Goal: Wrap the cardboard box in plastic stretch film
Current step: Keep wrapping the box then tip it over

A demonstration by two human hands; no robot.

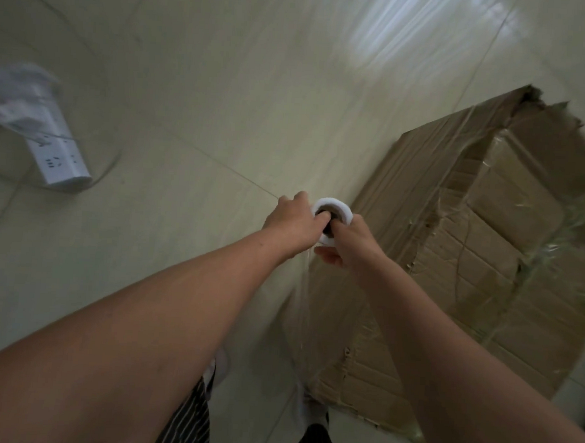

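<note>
A large worn cardboard box [481,253] stands on the tiled floor at the right, its torn top flaps partly covered with clear film. Just left of the box I hold a white stretch film roll [334,210] upright. My left hand [293,221] grips its top end with fingers hooked into the core. My right hand [349,242] grips the roll from the other side. A clear sheet of stretch film [304,311] runs from the roll down along the box's near left side.
A white power strip [54,145] with plugs and a thin cable lies on the floor at the left. My feet and striped trousers [189,427] are at the bottom, close to the box's near corner. Pale floor tiles [224,80] stretch ahead.
</note>
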